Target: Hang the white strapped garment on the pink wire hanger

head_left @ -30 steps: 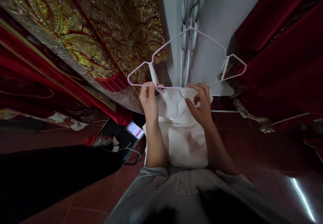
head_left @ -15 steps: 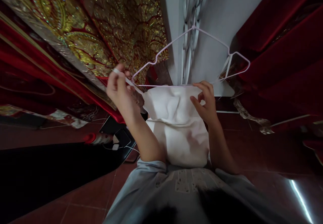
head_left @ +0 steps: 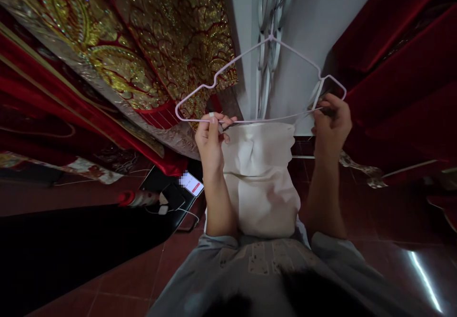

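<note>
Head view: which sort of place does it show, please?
Possibly a clothing shop or costume storeroom: sequined gold fabric at left, dark red fabric at right, and a pale pink hanger in the middle.

Gold-sequinned red fabric point(head_left: 171, 36) cut off by the top edge — dark-red cloth point(head_left: 403, 84) by the right. Thin pale-pink wire hanger point(head_left: 271, 37): hook lost vs. grey metal scrollwork point(head_left: 262, 17). And the R hand point(head_left: 332, 122) — fingertips shadowed, grip unclear. Lit white-screened phone point(head_left: 193, 185): corner pixelated, txt too small to read.
</note>
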`<state>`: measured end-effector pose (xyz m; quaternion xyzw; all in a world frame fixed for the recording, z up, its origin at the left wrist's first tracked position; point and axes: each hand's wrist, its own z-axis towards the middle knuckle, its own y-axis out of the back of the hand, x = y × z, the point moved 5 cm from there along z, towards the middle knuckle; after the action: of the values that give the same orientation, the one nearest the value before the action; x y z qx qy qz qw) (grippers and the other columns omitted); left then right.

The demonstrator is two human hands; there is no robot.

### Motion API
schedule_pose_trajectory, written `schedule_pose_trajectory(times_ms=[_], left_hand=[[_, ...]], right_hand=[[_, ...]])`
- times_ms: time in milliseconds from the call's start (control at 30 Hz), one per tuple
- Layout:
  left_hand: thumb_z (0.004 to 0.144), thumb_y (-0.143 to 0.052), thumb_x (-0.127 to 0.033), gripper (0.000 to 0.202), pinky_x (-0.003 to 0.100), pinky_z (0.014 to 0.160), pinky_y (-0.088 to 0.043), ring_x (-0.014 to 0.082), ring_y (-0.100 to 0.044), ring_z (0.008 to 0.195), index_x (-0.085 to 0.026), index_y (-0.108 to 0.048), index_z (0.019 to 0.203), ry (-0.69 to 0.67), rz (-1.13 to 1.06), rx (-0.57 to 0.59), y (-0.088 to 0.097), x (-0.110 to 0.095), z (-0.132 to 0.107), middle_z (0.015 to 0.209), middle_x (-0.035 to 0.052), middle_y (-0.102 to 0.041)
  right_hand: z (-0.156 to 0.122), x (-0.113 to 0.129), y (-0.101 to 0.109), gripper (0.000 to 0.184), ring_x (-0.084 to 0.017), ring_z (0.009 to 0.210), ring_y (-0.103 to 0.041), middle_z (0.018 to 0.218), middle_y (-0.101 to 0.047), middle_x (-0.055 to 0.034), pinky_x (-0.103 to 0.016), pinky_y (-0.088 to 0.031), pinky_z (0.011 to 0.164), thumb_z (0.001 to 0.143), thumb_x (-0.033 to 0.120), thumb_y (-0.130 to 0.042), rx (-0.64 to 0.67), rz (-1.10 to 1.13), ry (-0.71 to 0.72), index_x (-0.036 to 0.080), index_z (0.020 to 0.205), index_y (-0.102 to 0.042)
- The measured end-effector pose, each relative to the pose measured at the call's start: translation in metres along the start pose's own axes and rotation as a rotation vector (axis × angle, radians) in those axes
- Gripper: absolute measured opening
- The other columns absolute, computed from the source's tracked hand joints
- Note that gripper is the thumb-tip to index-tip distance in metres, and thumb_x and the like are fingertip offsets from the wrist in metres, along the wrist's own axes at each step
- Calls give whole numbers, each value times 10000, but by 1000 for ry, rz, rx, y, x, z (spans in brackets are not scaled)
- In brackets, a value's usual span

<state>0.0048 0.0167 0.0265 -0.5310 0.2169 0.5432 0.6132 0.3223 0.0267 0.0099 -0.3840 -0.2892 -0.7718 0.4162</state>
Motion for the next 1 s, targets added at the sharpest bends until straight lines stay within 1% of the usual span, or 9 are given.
schedule_pose_trajectory(times_ms=[100,167,300,367,433,633,700,867,1000], left_hand=[[950,-800,-688,473,206,478,-448,208,-812,907,-229,-688,976,5,7,-32,0,2,0,872,53,-715],[943,-810,-682,471,196,449,-411,198,-809,879,-227,-689,965,9,1,-42,0,2,0,844,45,-707],[908,-847,-679,485,166,425,-375,178,-814,833,-220,-694,938,17,-20,-29,-2,0,1,801,21,-701],[900,-859,-673,489,151,429,-383,170,-819,824,-214,-697,944,18,-39,-19,-2,0,0,795,11,-701],[900,-866,-659,480,144,432,-392,163,-820,816,-212,-702,955,17,-53,-12,-2,0,0,794,6,-700],[900,-870,-646,461,151,427,-411,163,-815,810,-217,-713,957,27,-84,-7,-2,6,1,777,7,-689],[904,-870,-637,451,150,429,-413,159,-809,805,-218,-714,960,24,-92,-4,-3,9,1,776,5,-685],[953,-824,-601,405,153,439,-411,172,-810,854,-215,-718,1017,-2,-61,-17,-4,12,-2,839,32,-723],[975,-769,-425,326,193,569,-536,217,-816,1033,-229,-715,1230,-179,64,-177,26,-1,4,1123,80,-808]], right_hand=[[24,15,12,98,-89,566,-449,881,-746,-5,-245,-329,496,923,303,-757,85,-38,-52,277,990,-825],[34,36,5,108,-73,536,-443,808,-759,-12,-246,-334,488,928,243,-742,167,-13,-51,254,923,-849],[50,56,-7,264,-107,642,-635,1116,-853,-95,-228,-305,424,880,237,-804,65,208,-18,227,1140,-850],[57,46,-2,453,-215,1002,-782,1327,-816,-119,-208,-371,435,792,228,-853,-77,314,33,214,1244,-813],[58,29,11,592,-258,1235,-747,1448,-760,-108,-202,-452,488,738,235,-877,-212,328,89,218,1321,-776],[7,17,32,549,-282,1221,-735,1368,-758,-97,-282,-550,640,826,377,-908,-477,235,313,287,1351,-775],[-12,31,15,513,-240,1053,-753,1345,-756,-107,-282,-531,607,886,444,-871,-382,175,293,295,1366,-763],[-34,51,-49,462,-66,589,-496,1237,-756,-66,-255,-455,501,886,510,-868,245,6,142,294,1288,-797],[-41,47,-52,409,-68,591,-435,1114,-701,-33,-268,-456,537,910,489,-856,293,-20,165,304,1271,-798]])
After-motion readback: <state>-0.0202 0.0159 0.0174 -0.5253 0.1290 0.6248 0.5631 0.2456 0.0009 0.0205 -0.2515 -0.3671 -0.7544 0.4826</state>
